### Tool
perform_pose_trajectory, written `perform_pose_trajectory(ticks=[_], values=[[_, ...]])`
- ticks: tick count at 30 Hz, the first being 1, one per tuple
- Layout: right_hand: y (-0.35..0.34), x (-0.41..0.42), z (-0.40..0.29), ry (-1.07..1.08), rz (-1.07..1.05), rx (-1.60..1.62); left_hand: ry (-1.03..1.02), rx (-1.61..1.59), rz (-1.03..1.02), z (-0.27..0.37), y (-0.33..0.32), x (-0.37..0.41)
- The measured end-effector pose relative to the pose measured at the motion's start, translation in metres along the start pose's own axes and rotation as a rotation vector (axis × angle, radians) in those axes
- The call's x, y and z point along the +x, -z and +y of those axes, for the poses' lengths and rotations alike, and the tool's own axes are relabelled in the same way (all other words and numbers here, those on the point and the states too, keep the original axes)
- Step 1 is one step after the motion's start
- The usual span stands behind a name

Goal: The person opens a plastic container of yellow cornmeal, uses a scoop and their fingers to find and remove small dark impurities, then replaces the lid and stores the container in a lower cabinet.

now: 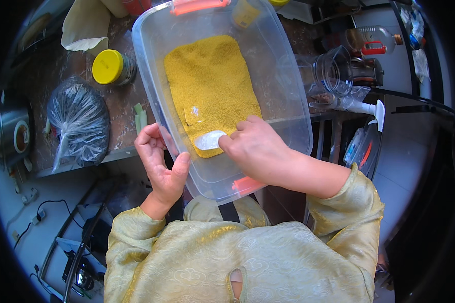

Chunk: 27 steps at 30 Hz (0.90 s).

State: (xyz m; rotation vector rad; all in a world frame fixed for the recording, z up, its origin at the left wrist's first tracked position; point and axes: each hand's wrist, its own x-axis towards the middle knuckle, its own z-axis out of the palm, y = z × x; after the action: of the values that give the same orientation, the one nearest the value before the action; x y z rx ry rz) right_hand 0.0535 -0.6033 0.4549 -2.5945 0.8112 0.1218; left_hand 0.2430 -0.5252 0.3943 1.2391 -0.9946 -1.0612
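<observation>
A clear plastic storage bin with orange latches extends over the counter's near edge. Inside lies a yellow, fine-textured layer, either a cloth or loose grains; I cannot tell which. My right hand is closed on a small white scoop, whose bowl rests over the near end of the yellow layer and whose handle is hidden in the fingers. At the bin's left wall, my left hand has its fingers on the outer side and its thumb at the rim.
Left of the bin are a yellow-lidded jar, a tied plastic bag and green stalk pieces. A metal cooker stands far left. Clear jars, a spray bottle and a large bottle are at right.
</observation>
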Motion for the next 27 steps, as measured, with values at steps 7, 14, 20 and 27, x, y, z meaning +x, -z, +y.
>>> perform_pose_trajectory(ticks=[7,14,20,27], values=[[-0.006,0.02,0.019,-0.131,0.27,-0.144,0.024,-0.027,0.001,0.0,-0.001,-0.001],[0.022,0.02,0.051,-0.328,0.357,-0.338,0.022,-0.028,-0.006,0.0,-0.001,0.0],[0.024,0.028,0.051,-0.301,0.383,-0.318,0.031,-0.03,-0.006,0.001,-0.001,0.001],[0.004,0.066,0.048,-0.189,0.409,-0.19,0.03,-0.016,0.0,0.0,-0.001,0.0]])
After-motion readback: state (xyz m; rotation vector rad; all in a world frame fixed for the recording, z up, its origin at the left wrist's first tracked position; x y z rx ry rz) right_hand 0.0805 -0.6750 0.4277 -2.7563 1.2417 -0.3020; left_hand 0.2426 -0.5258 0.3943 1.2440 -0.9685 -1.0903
